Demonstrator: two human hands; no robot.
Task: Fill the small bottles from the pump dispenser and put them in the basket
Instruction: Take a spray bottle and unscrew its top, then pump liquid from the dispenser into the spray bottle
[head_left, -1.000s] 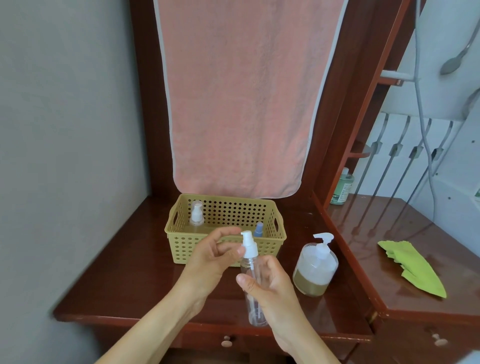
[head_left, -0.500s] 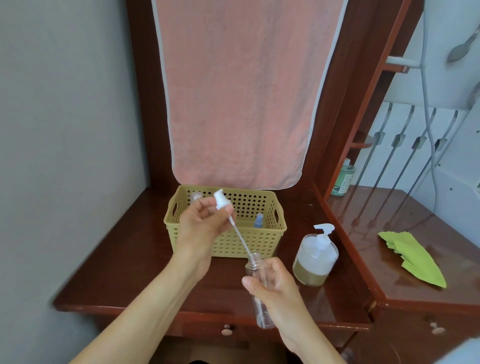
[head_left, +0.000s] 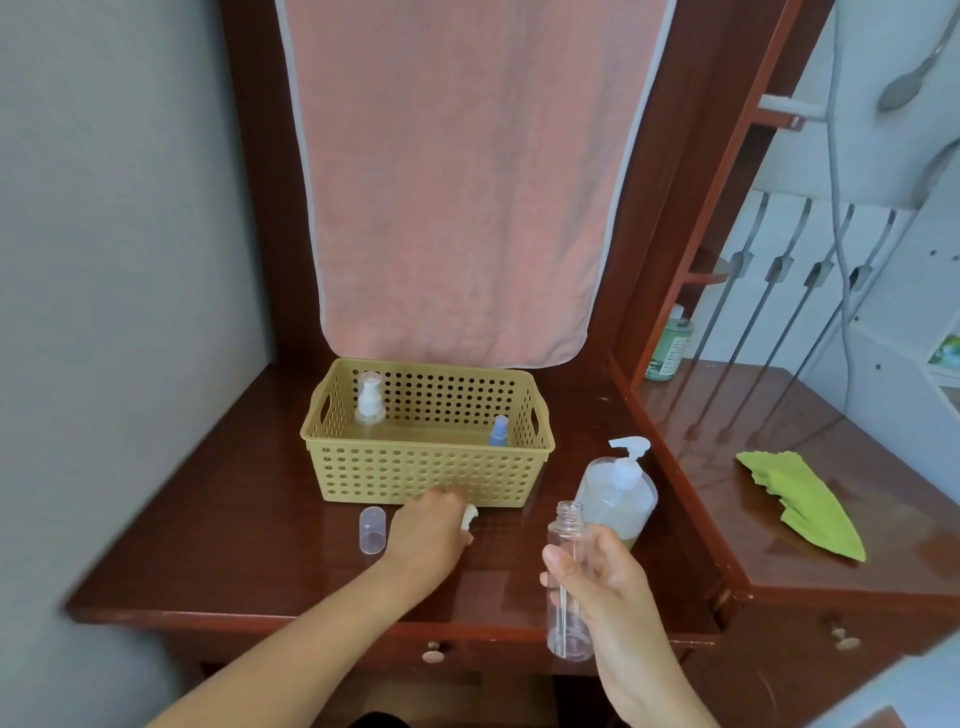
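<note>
My right hand (head_left: 608, 587) grips a clear, uncapped small bottle (head_left: 567, 571), held upright just in front of the pump dispenser (head_left: 618, 493). The dispenser has a white pump and a little tan liquid at its bottom. My left hand (head_left: 426, 535) rests low on the tabletop in front of the yellow perforated basket (head_left: 426, 478), with the white spray pump top (head_left: 469, 515) at its fingers. A clear cap (head_left: 372, 530) lies to its left. In the basket stand a white-pump bottle (head_left: 370, 402) and a blue-topped bottle (head_left: 498, 431).
A pink towel (head_left: 457, 182) hangs behind the basket. To the right, past a wooden frame, a lower table carries a green cloth (head_left: 802, 501) and a green bottle (head_left: 670, 345). A grey wall bounds the left. Drawer knobs (head_left: 432, 652) sit under the front edge.
My left hand pulled the pump top with its tube out of the bottle and lowered it to the table. My right hand shifted the open bottle toward the dispenser.
</note>
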